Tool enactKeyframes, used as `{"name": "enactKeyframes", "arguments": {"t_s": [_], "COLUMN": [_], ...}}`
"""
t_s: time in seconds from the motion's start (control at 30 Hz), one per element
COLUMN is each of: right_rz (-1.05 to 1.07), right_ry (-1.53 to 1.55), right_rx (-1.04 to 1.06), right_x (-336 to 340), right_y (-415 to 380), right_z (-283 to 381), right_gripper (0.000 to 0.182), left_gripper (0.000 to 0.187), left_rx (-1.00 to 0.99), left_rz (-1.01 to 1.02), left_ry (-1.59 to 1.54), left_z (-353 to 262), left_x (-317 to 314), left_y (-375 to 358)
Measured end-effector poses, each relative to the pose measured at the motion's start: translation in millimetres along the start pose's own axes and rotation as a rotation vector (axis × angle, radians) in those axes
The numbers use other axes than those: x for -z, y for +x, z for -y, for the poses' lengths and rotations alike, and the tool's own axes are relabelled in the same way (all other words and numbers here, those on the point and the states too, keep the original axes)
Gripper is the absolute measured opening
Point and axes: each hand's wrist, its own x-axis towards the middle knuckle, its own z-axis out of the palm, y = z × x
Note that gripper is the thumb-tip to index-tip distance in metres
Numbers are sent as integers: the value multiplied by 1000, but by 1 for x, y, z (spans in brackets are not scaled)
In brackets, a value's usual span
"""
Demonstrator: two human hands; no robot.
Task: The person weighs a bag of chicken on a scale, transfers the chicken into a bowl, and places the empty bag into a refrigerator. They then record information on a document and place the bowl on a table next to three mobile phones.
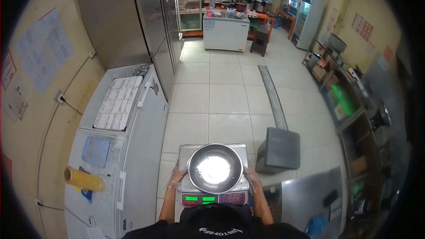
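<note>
On the left, a yellow roll (84,179) is lying on a white chest freezer (146,146), whose near end is running into the dark rim of the view. Right of it, the left hand (178,177), in a clear glove, is touching the left side of a scale (186,150); its fingertips are hard to make out. A metal bowl (215,168) is resting on the scale's plate, glare washing out its inside, and the green display (200,199) below is too blurred to read. The right hand (251,178), gloved too, is touching the scale's right side. I cannot tell whether either hand is gripping, and the person's head is hiding whatever is supporting the scale. Farther right, a grey bin (283,150) is standing beyond a metal desk (301,194), whose near edge is being cut off.
</note>
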Motion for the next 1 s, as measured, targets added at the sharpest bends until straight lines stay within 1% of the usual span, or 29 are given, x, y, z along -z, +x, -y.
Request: {"name": "enactKeyframes", "arguments": {"t_s": [0.03,0.07,0.1,0.13,0.17,0.2,0.23,0.27,0.3,0.33,0.37,0.4,0.43,0.47,0.5,0.53,0.57,0.6,0.63,0.67,0.7,0.73,0.77,0.8,0.87,0.9,0.93,0.97,1.0], "right_rz": [8,41,76,138,151,146,138,140,169,195,193,127,60,36,24,-1,-30,-50,-75,-122,-168,-193,-196,-198,-207,-191,-200,-208,-188], "right_ry": [-9,-179,-344,-299,-299,-268,-235,-225,-216,-209,-209,-317,-430,-472,-469,-486,-494,-396,-366,-276,-185,-155,-247,-341,-299,-280,-331,-308,-252], "right_rx": [1,0,1,73,75,-18,-117,-127,-33,58,39,79,127,163,158,148,136,34,30,-16,-58,-53,1,54,37,23,120,122,93], "right_x": [-2,-3,-5,-10,-15,-21,-29,-36,-43,-52,-63,-73,-78,-78,-73,-66,-66,-69,-65,-56,-50,-46,-42,-40,-30,-25,-13,-12,-15], "right_y": [45,80,123,165,213,262,305,345,383,421,463,509,549,581,610,621,643,657,685,718,753,788,819,855,936,972,1018,1054,1087], "right_z": [9,15,21,23,24,26,28,38,55,73,93,117,139,154,168,174,183,212,210,203,199,207,224,244,281,293,284,296,312], "right_gripper": [79,79,80,81,81,81,81,81,80,79,79,82,84,80,80,80,81,81,81,82,82,82,84,86,87,87,84,84,83], "left_gripper": [97,94,94,93,92,92,89,87,87,85,82,82,80,78,78,37,7,7,6,7,7,35,69,69,66,66,66,67,67], "left_rx": [-19,89,90,138,186,188,105,27,47,94,136,149,-34,-221,-224,-360,-504,-519,-509,-498,-519,-230,66,54,-87,-83,-28,23,23], "left_rz": [-38,-31,-40,-98,-159,-171,-168,-157,-147,-156,-170,-165,-136,-103,-90,-113,-129,-99,-51,-6,20,78,129,150,150,166,211,248,250], "left_ry": [21,-88,-96,-33,32,38,6,-24,-14,-41,-75,-83,83,253,254,448,647,671,537,403,422,214,10,35,-253,-241,-116,18,42], "left_z": [-1,14,11,10,8,16,37,48,34,-9,-37,-28,-7,2,-8,-14,-23,-26,-28,-37,-65,-107,-138,-152,-171,-172,-175,-177,-168], "left_x": [2,6,8,13,22,29,35,44,58,73,82,91,102,104,102,100,105,108,106,102,99,95,91,84,71,69,71,80,88], "left_y": [33,61,89,118,150,191,239,280,316,360,400,446,506,558,600,624,660,697,737,783,821,850,886,935,1023,1067,1114,1165,1208]}}
